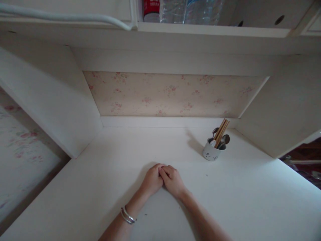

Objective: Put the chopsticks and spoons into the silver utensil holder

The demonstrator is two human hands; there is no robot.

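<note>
On the white tabletop (105, 187), my left hand (152, 180) and my right hand (174, 182) rest against each other, clasped in the middle. Both are closed, with the fingers curled in and the knuckles touching. No object shows in either one, though the inner sides of the fingers are hidden. A silver bangle (127, 216) circles my left wrist. Up and to the right of my hands stands a white utensil cup (210, 154) with small punched holes. It holds wooden chopsticks (221, 133) and metal spoons (225, 139), all leaning to the right.
White side panels (57, 100) flank the table, and floral wallpaper (160, 95) covers the back. Overhead, a shelf (213, 30) carries clear plastic bottles (198, 11) and a red-labelled bottle (151, 10). A white cable (75, 16) crosses the upper left. Tiny dark specks lie near my hands.
</note>
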